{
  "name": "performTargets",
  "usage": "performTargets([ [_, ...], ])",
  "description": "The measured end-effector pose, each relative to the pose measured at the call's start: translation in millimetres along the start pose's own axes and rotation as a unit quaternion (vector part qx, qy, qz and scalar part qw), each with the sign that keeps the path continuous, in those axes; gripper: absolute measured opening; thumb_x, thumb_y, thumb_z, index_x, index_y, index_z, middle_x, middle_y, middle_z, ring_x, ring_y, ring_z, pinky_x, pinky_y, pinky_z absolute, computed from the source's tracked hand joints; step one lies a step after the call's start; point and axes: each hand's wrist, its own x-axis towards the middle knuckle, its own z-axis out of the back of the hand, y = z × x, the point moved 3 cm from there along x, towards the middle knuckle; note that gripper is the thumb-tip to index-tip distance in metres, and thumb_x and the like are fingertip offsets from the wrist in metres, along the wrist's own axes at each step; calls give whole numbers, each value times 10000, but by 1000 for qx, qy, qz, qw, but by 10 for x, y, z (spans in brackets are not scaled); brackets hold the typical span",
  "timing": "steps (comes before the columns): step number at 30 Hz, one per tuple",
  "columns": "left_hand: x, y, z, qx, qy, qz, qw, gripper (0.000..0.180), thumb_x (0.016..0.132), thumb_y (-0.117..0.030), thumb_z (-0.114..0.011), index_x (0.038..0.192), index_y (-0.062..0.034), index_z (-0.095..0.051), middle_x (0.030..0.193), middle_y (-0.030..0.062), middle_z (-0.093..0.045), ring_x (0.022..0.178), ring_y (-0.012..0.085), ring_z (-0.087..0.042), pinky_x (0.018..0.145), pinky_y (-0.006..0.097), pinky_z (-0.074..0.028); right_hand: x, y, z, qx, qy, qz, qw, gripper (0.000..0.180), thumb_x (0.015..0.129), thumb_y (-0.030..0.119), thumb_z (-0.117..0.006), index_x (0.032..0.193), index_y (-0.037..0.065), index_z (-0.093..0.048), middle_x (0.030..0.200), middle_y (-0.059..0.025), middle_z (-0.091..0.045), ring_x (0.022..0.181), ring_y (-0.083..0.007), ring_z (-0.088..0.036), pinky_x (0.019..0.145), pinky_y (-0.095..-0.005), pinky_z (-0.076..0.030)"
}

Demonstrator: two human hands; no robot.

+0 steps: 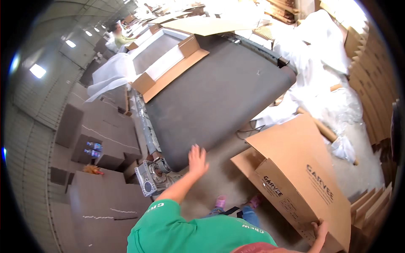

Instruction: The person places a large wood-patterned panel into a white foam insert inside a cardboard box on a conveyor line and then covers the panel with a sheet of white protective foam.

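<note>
A warehouse hall with a concrete floor (219,177) and strip lights overhead; stacked grey-brown cartons (97,139) fill the left side, with two small bottles (93,149) standing on one of them; a wide dark conveyor belt (219,92) runs from the centre toward the far end; a motor unit (149,180) sits under its near left corner. An open shallow carton (168,63) lies on the belt's far left part, flaps spread; loose white plastic sheeting (112,74) hangs beside it; another person (118,36) stands at the far left end.

The left hand (197,159) is spread wide, fingers extended, at the near edge of the belt; whether it touches that edge cannot be told; it holds nothing. The person wears a green shirt (185,232).

To the right, a large brown cardboard box (299,177) stands tilted on the floor, top flap raised, just off the belt's near right corner. The right hand (320,231) grips the box's lower near corner, fingers curled over the edge. Crumpled clear plastic (333,105), a cardboard tube (325,130) and flat cardboard stacks (375,84) lie along the right edge.
</note>
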Motion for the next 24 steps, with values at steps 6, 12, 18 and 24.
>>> performTargets([
  [6,-1259,-1610,-379,-466,511,-289,662,703,757,-528,-567,1234,-25,-445,1250,189,-452,1159,322,-424,978,386,-328,-623,961,1264,40,21,39,998,252,551,125,-752,664,-15,-575,561,-151,-547,522,-278,-528,522,-358,-416],
  [12,-1397,-2000,1064,-651,531,-385,381,713,738,-449,-640,1252,-8,-416,1227,183,-472,1135,279,-440,975,337,-331,-1475,1840,2309,68,69,18,995,244,499,84,-763,615,-38,-585,495,-18,-526,479,-71,-460,433,-265,-366],
  [18,-1432,-2021,1523,-555,529,-501,400,812,678,-529,-658,1225,27,-430,1209,211,-476,1145,301,-433,973,338,-335,-2003,1751,3120,31,-156,85,984,460,844,309,-582,534,32,-385,510,47,-321,505,-57,-302,439,-253,-246],
  [24,-1400,-2277,2159,-537,362,-577,497,841,652,-585,-648,1107,107,-500,1197,254,-463,1152,334,-418,936,336,-364,-2819,2300,3816,-34,-286,133,948,452,921,247,-461,543,48,-313,509,55,-254,496,-43,-226,436,-255,-165],
])
